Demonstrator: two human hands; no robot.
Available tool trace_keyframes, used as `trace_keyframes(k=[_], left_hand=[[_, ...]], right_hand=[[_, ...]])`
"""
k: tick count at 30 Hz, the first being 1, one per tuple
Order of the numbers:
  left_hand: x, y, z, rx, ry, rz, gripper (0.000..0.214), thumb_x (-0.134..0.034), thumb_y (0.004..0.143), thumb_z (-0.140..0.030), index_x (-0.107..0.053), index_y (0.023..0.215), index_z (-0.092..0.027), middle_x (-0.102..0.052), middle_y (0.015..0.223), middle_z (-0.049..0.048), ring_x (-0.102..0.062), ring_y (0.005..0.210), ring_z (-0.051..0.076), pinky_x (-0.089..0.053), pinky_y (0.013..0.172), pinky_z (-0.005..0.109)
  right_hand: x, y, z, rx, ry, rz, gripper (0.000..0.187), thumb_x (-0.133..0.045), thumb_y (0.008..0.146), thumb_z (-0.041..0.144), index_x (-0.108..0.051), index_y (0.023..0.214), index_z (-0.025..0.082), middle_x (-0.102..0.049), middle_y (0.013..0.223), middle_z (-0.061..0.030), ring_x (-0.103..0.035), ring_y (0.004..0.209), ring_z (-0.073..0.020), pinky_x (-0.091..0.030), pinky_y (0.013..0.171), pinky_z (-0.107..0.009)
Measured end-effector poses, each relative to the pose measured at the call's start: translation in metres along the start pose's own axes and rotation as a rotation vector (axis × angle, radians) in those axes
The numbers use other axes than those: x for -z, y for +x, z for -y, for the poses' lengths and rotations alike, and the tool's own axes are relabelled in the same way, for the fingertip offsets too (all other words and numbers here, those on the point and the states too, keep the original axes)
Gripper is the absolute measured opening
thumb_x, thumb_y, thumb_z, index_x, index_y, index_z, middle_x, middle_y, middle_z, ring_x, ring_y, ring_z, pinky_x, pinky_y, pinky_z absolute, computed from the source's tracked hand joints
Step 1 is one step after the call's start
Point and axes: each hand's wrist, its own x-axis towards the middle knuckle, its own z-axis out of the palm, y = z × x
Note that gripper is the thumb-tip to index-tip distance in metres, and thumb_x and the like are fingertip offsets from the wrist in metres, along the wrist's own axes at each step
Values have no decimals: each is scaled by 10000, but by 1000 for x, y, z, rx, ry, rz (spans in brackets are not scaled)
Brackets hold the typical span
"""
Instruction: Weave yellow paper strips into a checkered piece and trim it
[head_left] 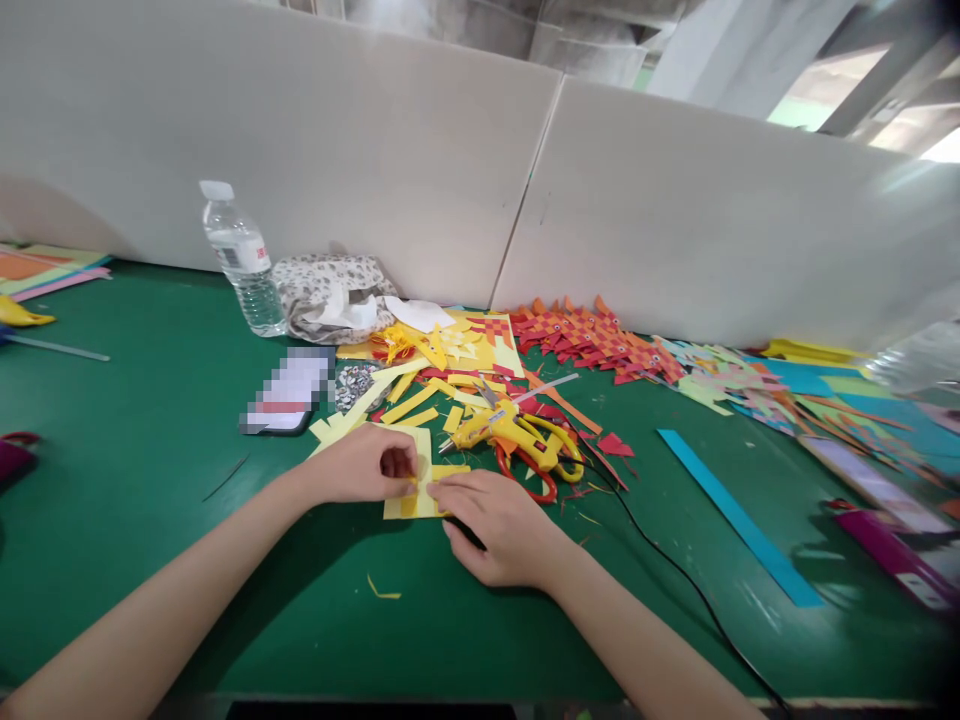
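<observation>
A pale yellow piece of paper point(424, 452) lies on the green table between my hands, with darker yellow paper strips point(452, 472) across it. My left hand point(364, 463) curls over its left side, thumb and fingertips closed on a short yellow strip. From the right, my right hand point(499, 525) rests its stretched fingers on the paper's edge, the thumb held apart below. Just beyond the right hand, a yellow glue gun point(499, 425) lies over scissors point(568, 447) with yellow and red handles. Part of the paper is hidden under my fingers.
Yellow paper scraps point(412, 400) spread behind my hands. A phone point(289, 390), a water bottle point(244, 260) and a patterned cloth point(330, 285) stand left. Red-orange woven paper fish point(592, 335) lie by the partition point(360, 130). A black cord point(660, 550) and blue strip point(739, 515) lie right.
</observation>
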Motion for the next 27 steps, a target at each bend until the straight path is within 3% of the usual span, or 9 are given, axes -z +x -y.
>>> trace_keyframes(k=[14, 17, 19, 23, 25, 27], left_hand=[[0, 0, -1, 4, 74, -9, 202, -580, 683, -247, -619, 877, -206, -600, 669, -21, -549, 601, 105, -426, 561, 199], [-1, 0, -1, 10, 70, -10, 205, -582, 688, -276, -622, 874, -200, -600, 657, -20, -548, 597, 107, -424, 557, 201], [-1, 0, -1, 18, 70, -7, 222, -588, 688, -307, -627, 877, -198, -604, 661, -16, -550, 600, 111, -425, 560, 205], [1, 0, -2, 36, 65, 1, 241, -590, 684, -314, -627, 893, -201, -613, 677, -13, -557, 603, 114, -426, 559, 209], [2, 0, -2, 42, 65, 8, 239, -584, 684, -300, -626, 900, -207, -618, 690, -12, -562, 614, 116, -428, 564, 210], [2, -1, -2, 50, 72, 10, 243, -584, 682, -298, -626, 904, -210, -621, 703, -10, -566, 626, 120, -432, 575, 214]], right_hand=[[1, 1, 4, 4, -28, 84, 258, -405, 808, 166, -539, 1028, 138, -616, 1068, -103, -524, 1037, -208, -426, 857, -361], [1, 1, 4, 31, -35, 38, 232, -421, 801, 170, -543, 997, 151, -628, 1038, -94, -536, 1012, -201, -429, 850, -359], [1, 1, 0, 14, -49, -70, 202, -449, 787, 166, -537, 969, 163, -635, 1009, -82, -548, 980, -198, -427, 854, -361], [3, -4, -16, -294, -123, -449, 166, -513, 767, 178, -499, 933, 186, -620, 975, -84, -549, 952, -207, -429, 850, -372], [4, -7, -25, -458, -180, -515, 223, -542, 756, 232, -478, 964, 188, -592, 1006, -99, -530, 976, -237, -430, 843, -405], [4, -10, -33, -578, -213, -489, 281, -562, 739, 285, -466, 986, 191, -578, 1007, -102, -520, 972, -263, -438, 818, -427]])
